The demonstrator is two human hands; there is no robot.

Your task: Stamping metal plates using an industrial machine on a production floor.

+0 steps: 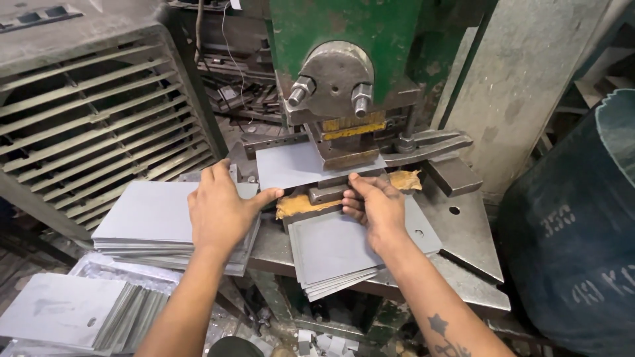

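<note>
A grey metal sheet (291, 165) lies slid under the die of a green punch press (337, 86). My left hand (221, 208) rests flat at that sheet's near-left corner, over a tall stack of blank grey sheets (152, 218). My right hand (374, 205) pinches the sheet's front edge by the steel die block (327, 193), fingers curled. Below the right hand a smaller pile of grey sheets (331, 254) sits on the press table (463, 231).
A slatted grey metal cabinet (86, 125) stands at the left. Punched sheets with holes (73, 311) lie low at the left. A dark blue drum (582, 225) fills the right side. Scrap metal bits (317, 340) litter the floor below.
</note>
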